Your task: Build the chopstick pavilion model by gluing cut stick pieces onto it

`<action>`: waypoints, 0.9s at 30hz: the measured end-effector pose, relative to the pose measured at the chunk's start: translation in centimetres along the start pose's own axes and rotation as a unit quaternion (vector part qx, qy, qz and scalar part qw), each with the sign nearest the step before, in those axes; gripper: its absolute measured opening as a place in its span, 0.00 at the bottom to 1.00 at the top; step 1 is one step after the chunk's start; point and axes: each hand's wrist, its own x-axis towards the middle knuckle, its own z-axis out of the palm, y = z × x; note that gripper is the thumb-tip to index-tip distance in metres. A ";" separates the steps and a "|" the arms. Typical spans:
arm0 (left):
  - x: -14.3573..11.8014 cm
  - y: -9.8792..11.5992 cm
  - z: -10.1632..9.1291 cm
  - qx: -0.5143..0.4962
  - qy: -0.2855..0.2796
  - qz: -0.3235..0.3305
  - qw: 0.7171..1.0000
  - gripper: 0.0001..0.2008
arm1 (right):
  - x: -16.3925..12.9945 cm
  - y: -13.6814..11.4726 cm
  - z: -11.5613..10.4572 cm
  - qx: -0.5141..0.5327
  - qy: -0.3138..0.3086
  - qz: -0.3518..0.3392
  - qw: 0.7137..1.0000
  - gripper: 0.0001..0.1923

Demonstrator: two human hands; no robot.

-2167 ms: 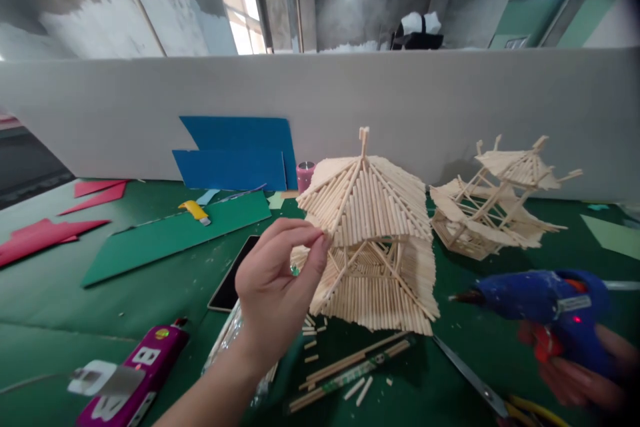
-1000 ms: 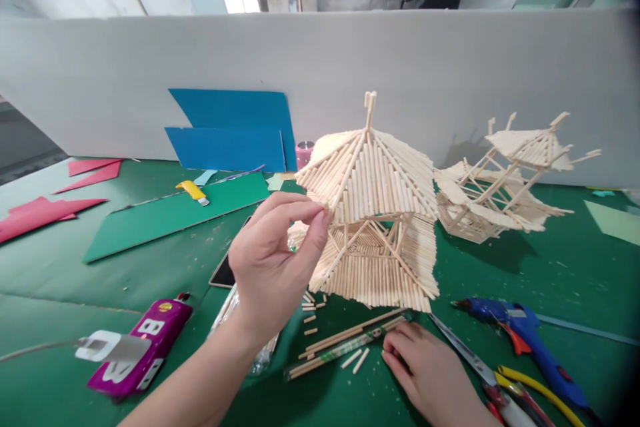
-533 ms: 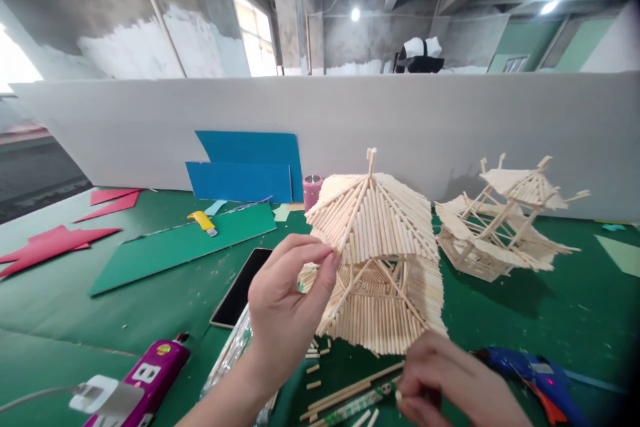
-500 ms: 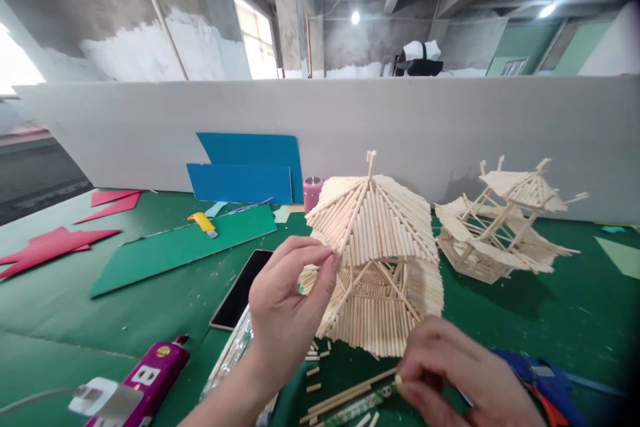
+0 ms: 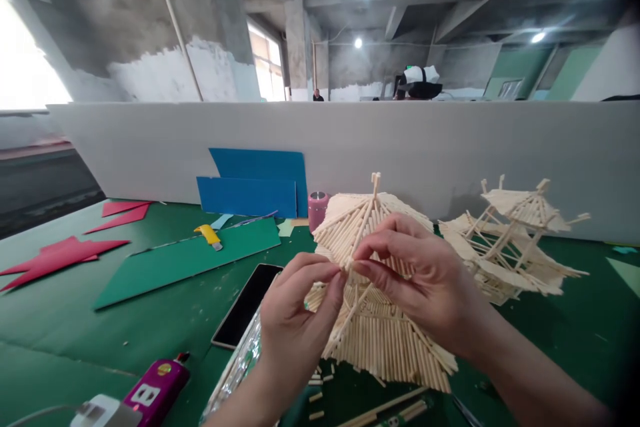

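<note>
In the middle of the table stands a pavilion model built of thin pale wooden sticks, its sloping roof topped by a short upright post. My left hand pinches at the lower front corner of that roof. Thumb and forefinger of my right hand meet at the same corner, closed on a small piece of wooden stick. The fingertips of both hands almost touch and partly cover the piece. Behind my right hand and forearm, part of the roof and the model's right side are hidden.
A second stick model stands to the right. On the left lie a phone, a yellow cutter, green board, red scraps and a purple power strip. Loose sticks lie in front; a pink can stands behind.
My right hand has risen from the loose sticks at the front to the roof corner beside my left hand. My left hand stays pinched there. The view has tilted slightly upward.
</note>
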 end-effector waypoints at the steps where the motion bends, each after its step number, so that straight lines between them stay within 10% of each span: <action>1: 0.0 0.0 0.0 -0.002 -0.002 0.000 1.000 0.08 | 0.2 0.0 -0.1 0.000 -0.014 0.003 1.000 0.03; 27: -0.1 -0.4 0.0 -0.029 0.000 0.001 1.000 0.10 | 1.1 0.3 -0.3 -0.015 -0.062 -0.015 0.998 0.05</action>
